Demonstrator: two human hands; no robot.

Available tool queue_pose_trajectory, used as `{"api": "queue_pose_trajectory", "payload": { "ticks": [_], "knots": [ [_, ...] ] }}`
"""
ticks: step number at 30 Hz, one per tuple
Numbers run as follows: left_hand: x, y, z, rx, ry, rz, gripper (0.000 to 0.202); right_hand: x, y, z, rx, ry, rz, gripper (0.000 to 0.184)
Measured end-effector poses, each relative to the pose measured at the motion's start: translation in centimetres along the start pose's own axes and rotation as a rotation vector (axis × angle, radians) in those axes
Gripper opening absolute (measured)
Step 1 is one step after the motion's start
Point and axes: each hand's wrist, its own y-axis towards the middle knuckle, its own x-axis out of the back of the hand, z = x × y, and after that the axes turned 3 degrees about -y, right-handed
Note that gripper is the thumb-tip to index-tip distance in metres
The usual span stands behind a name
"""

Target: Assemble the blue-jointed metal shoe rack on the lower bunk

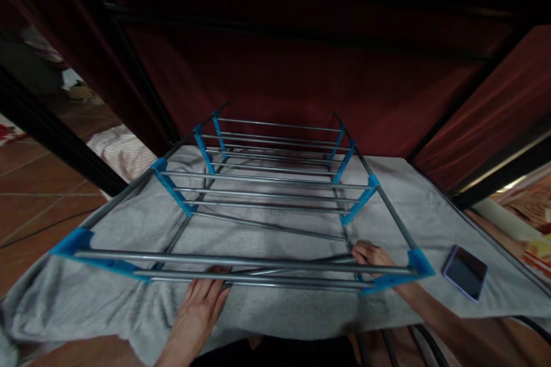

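A rack of grey metal tubes (271, 178) with blue plastic brackets (172, 186) lies on a grey blanket (267, 241). My left hand (202, 304) is at the near end, its fingers curled around a tube at the front bars and partly hidden behind them. Reaching in past the near right bracket (404, 275), my right hand (372, 255) grips the right end of a slanting metal tube (297, 265). That tube runs left toward my left hand, behind the front bars. Farther in, another tube (267, 225) sits at an angle, its right end lower.
A phone (465, 272) lies on the blanket at the right. Dark red curtains (301, 80) hang behind the rack between dark posts (60, 132). Striped cloth (123, 152) and a tiled floor (47, 183) show at the left. Dark tubular bars (390, 347) stand at the bottom right.
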Motion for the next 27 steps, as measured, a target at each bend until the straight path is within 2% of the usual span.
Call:
{"api": "queue_pose_trajectory", "payload": {
  "ticks": [2, 3, 6, 9, 12, 15, 19, 23, 27],
  "knots": [
    [0.1, 0.3, 0.3, 0.025, 0.009, 0.059, 0.034, -1.0, 0.7, 0.3, 0.061, 0.069, 0.116, 0.032],
    [0.1, 0.6, 0.4, 0.031, 0.010, 0.096, 0.032, -1.4, 0.6, 0.3, 0.066, 0.080, 0.134, 0.031],
    [-0.3, 1.9, 0.4, 0.010, -0.040, 0.183, 0.036, -2.7, -0.7, -0.3, -0.005, 0.040, 0.054, 0.025],
    [-1.3, 3.8, -0.1, -0.028, -0.106, 0.177, 0.046, -3.6, -2.2, -1.0, -0.063, -0.033, -0.063, 0.027],
    [-2.8, 6.1, -0.5, 0.017, -0.121, 0.164, 0.046, -3.6, -2.5, -1.3, -0.059, -0.085, -0.113, 0.030],
    [-4.6, 8.2, -0.3, 0.065, -0.102, 0.157, 0.048, -2.8, -1.1, -1.3, -0.035, -0.072, -0.138, 0.032],
    [-6.1, 9.8, 0.2, 0.019, -0.088, 0.176, 0.052, -2.5, 2.5, -0.9, 0.033, -0.026, -0.132, 0.034],
    [-5.3, 11.1, 0.2, -0.019, -0.059, 0.224, 0.052, -4.0, 5.7, -0.6, 0.099, -0.066, -0.076, 0.032],
    [-4.3, 12.4, 0.3, -0.045, -0.020, 0.240, 0.071, -5.7, 6.8, -1.0, 0.103, -0.087, -0.009, 0.030]
  ]
}}
